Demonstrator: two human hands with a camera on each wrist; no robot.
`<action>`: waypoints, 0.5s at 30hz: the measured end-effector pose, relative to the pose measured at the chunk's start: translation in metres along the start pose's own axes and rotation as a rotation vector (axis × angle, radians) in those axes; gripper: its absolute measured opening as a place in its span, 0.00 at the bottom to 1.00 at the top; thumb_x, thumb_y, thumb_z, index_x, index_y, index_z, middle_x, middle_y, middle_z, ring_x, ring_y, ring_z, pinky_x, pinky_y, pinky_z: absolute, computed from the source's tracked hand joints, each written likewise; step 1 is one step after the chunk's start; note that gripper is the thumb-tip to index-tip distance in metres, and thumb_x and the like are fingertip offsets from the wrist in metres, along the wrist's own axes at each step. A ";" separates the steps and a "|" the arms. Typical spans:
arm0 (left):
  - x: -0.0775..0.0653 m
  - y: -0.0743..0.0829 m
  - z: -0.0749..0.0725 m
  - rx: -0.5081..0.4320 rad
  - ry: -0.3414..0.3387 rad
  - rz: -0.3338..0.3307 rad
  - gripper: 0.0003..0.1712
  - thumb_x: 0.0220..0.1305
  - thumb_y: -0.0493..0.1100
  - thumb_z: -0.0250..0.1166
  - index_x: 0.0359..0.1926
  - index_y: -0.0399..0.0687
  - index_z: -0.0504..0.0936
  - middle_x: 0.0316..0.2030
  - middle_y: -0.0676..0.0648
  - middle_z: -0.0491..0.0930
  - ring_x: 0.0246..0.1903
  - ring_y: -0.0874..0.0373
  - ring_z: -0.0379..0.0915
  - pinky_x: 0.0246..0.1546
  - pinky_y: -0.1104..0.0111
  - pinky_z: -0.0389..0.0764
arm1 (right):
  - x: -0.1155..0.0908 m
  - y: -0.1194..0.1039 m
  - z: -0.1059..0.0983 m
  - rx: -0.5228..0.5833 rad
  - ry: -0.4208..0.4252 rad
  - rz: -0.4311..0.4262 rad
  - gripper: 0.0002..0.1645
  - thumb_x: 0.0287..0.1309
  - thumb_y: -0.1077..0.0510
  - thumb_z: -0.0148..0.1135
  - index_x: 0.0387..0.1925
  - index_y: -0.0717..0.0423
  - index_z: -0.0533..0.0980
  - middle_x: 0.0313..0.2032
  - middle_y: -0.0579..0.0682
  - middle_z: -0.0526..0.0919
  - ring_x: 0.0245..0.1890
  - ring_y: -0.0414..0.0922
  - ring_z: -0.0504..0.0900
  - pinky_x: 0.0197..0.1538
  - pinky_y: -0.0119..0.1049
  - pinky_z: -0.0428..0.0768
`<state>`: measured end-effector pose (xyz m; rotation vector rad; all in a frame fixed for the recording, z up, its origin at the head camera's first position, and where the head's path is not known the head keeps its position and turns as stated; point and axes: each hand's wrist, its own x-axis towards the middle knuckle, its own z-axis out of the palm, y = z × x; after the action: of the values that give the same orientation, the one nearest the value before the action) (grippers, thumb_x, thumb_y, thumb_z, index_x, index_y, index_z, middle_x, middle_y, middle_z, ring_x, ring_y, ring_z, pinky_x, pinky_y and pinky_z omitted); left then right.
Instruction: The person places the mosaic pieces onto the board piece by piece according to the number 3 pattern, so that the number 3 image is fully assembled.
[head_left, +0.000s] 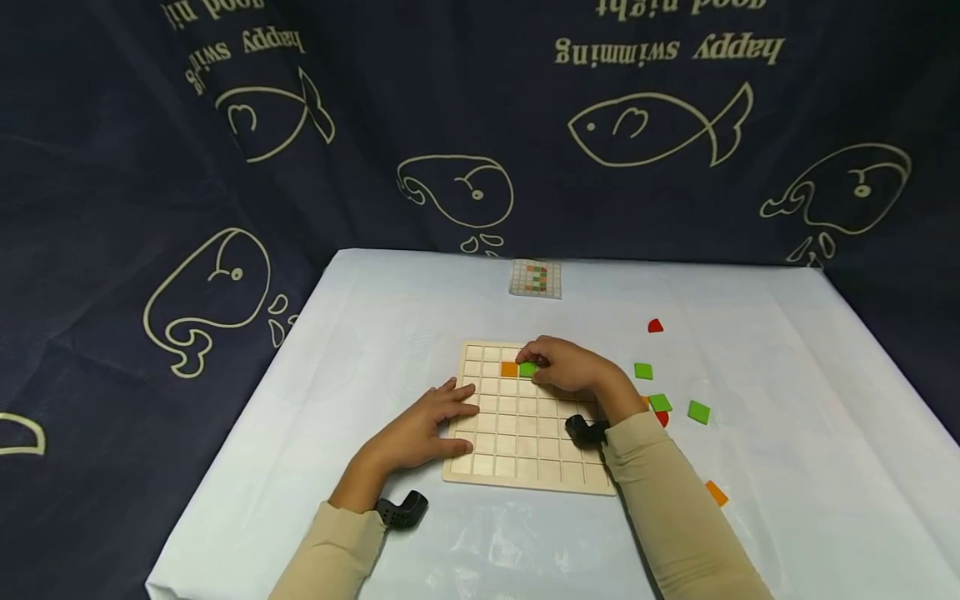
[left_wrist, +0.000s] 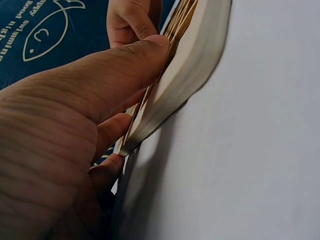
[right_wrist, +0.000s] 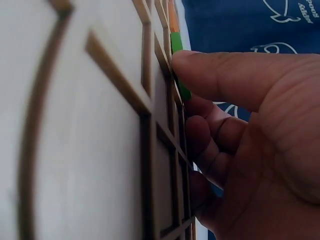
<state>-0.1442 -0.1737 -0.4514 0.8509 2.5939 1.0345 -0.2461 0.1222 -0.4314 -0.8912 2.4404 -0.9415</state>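
Observation:
A light wooden grid board [head_left: 506, 425] lies flat on the table, its squares framed by thin raised strips. In its second row from the far edge sits an orange square tile [head_left: 509, 369]. Just right of that, my right hand [head_left: 572, 367] pinches a green square tile [head_left: 527, 369] between thumb and fingers, low over the board. The right wrist view shows the thumb against the green tile [right_wrist: 177, 42]; part of it is hidden behind the thumb. My left hand [head_left: 423, 425] rests on the board's left edge with its fingers spread and fairly straight.
Right of the board lie several loose pieces: green tiles [head_left: 699, 412], an orange tile [head_left: 716, 492] and red rounded pieces [head_left: 655, 326]. A small card with a coloured grid pattern [head_left: 536, 279] lies at the far edge of the white table [head_left: 405, 317]. Dark printed cloth hangs behind.

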 end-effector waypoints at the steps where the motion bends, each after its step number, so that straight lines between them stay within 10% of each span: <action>1: 0.000 0.000 0.000 -0.001 0.000 0.000 0.31 0.60 0.49 0.73 0.62 0.45 0.79 0.73 0.48 0.61 0.75 0.48 0.43 0.74 0.49 0.42 | 0.000 0.000 0.000 -0.003 0.001 -0.001 0.18 0.64 0.66 0.60 0.55 0.57 0.78 0.48 0.52 0.77 0.46 0.49 0.74 0.53 0.47 0.74; 15: 0.002 0.000 0.001 -0.011 0.001 0.003 0.31 0.59 0.48 0.74 0.62 0.44 0.79 0.72 0.48 0.62 0.75 0.48 0.43 0.74 0.48 0.42 | -0.001 0.001 0.001 -0.018 0.019 0.014 0.17 0.64 0.65 0.60 0.54 0.55 0.78 0.49 0.51 0.77 0.48 0.48 0.75 0.54 0.46 0.74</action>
<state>-0.1453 -0.1722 -0.4521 0.8523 2.5861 1.0491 -0.2453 0.1229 -0.4327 -0.8739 2.4719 -0.9281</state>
